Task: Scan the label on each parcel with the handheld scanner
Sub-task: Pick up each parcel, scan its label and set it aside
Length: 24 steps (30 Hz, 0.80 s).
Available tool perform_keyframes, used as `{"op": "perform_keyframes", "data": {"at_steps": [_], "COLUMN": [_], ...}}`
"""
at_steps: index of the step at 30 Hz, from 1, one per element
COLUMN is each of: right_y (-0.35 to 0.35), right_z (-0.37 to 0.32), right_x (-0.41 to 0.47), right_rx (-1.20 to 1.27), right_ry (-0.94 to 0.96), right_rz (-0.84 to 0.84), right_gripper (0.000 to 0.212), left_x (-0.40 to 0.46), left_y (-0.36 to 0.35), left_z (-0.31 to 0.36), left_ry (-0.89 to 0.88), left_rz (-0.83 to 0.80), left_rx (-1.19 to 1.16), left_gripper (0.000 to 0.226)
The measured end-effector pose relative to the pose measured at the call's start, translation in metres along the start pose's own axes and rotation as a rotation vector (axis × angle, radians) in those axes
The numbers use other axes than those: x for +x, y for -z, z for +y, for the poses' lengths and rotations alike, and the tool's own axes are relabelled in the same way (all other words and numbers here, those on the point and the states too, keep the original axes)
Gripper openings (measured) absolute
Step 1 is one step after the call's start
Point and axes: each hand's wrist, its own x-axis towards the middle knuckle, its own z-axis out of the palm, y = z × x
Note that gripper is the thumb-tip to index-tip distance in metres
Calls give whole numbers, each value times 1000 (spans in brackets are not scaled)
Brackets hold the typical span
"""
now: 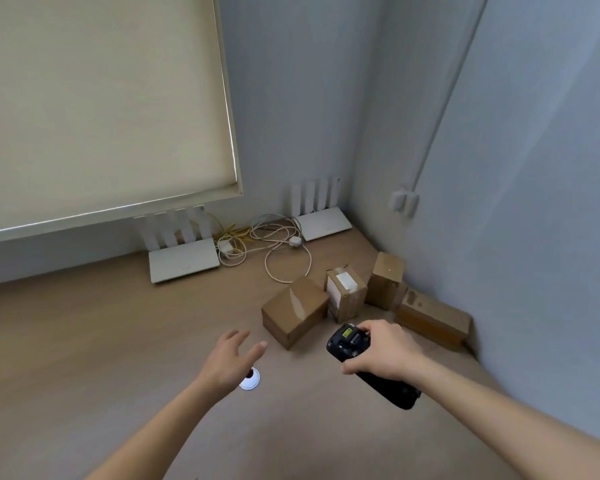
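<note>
Scanner point(357, 355) held in right hand point(385, 351), left hand point(232, 358) open, empty. Parcels point(345, 294) sit at worktop point(101, 341) right-rear corner; aim window square at white label, w/ left hand steadying box.

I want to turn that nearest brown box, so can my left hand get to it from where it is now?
Probably yes: the left hand is open, and only bare desk lies between it and the nearest box.

Four parcels point(347, 299) clustered in the tabletop's point(101, 341) far right corner, two routers point(183, 259) along the far edge, cables point(274, 244) between them, scanner point(350, 341) before the parcels.
</note>
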Motion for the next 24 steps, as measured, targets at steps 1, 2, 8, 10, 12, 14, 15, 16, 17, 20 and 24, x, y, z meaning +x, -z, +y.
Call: {"op": "perform_keyframes", "data": {"at_steps": [1,2,8,10,12,14,15,16,17,20,24], "right_y": [0,0,-4,-8,-11,-15,-17,-19,-22,-31,-40], "right_z": [-1,-3,-12,-18,-25,-32,-35,-39,-42,-47,-47], "right_x": [23,45,169,205,235,262,273,283,292,315,330], "right_rx": [-16,-30,-92,-114,-132,-144,-150,-157,-164,-203,-199], "right_ry": [15,25,35,50,62,61,59,56,54,51,70], "right_rz": [-21,-41,-99,-111,-127,-134,-136,-140,-148,-172,-182], "right_gripper": [77,77,86,82,76,70,66,64,62,61,63], "left_x": [15,29,113,137,159,177,185,192,199,214,225], "left_y": [-3,-7,-42,-56,-69,-81,-87,-91,-95,-103,-106], "left_z": [-3,-4,-14,-20,-26,-31,-33,-36,-37,-39,-41], "left_ry": [38,76,230,256,278,305,323,343,359,380,427], "left_rz": [9,18,3,12,10,-9,-12,-9,-3,15,55], "left_rx": [-8,-26,-198,-232,-256,-273,-278,-283,-292,-363,-544], "left_gripper": [69,70,73,72,72,74,74,74,71,55,35]}}
